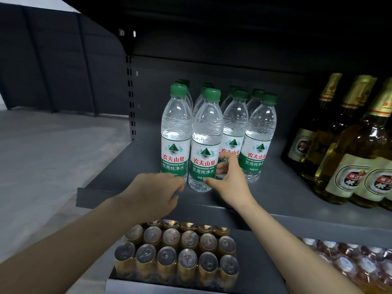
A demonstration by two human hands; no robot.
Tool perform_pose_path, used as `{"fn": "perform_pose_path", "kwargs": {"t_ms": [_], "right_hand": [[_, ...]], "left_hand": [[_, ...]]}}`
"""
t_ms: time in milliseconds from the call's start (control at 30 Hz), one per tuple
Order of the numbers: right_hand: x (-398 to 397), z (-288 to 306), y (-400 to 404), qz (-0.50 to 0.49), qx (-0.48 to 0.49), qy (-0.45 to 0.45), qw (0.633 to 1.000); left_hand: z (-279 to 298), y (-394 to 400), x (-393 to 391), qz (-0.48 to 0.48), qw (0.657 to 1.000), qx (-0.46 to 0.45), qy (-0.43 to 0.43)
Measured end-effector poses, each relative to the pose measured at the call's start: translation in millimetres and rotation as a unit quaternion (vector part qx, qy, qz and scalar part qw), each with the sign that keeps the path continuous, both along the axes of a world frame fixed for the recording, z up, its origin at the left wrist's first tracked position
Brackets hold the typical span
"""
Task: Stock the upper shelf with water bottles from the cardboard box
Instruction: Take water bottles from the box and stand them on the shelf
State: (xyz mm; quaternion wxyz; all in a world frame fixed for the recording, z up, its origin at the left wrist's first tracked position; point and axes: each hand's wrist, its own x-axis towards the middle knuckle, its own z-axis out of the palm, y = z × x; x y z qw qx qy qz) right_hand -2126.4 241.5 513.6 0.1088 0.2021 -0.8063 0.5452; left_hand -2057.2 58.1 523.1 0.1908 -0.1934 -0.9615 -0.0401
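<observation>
Placing step: right hand (229, 177) loosely cups front bottle (204, 141); left hand (157, 192) curled at 7 o'clock, grip unclear. Next: release, fetch another.

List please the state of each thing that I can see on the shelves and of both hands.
water bottles: upright, capped, grouped on upper shelf
front bottle: upright, ahead of its row
right hand: fingers round front bottle's base
left hand: loosely curled, holds nothing
beer bottles: upright, sealed
cans: unopened, lower shelf
</observation>
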Motion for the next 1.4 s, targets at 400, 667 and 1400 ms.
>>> {"fn": "perform_pose_path", "kwargs": {"t_ms": [400,667,1400], "right_hand": [[1.8,-3.1,-1.1,-0.006,-0.014,0.001,1.0],[20.0,-0.4,18.4,0.028,0.0,-0.008,1.0],[79.8,-3.0,73.5,0.03,0.124,0.0,0.992]], "left_hand": [[0.1,4.3,11.3,-0.002,1.0,0.021,0.004],[2.9,19.9,25.8,0.028,0.999,0.015,-0.02],[13.8,77.0,89.8,0.106,0.99,-0.021,-0.087]]}}
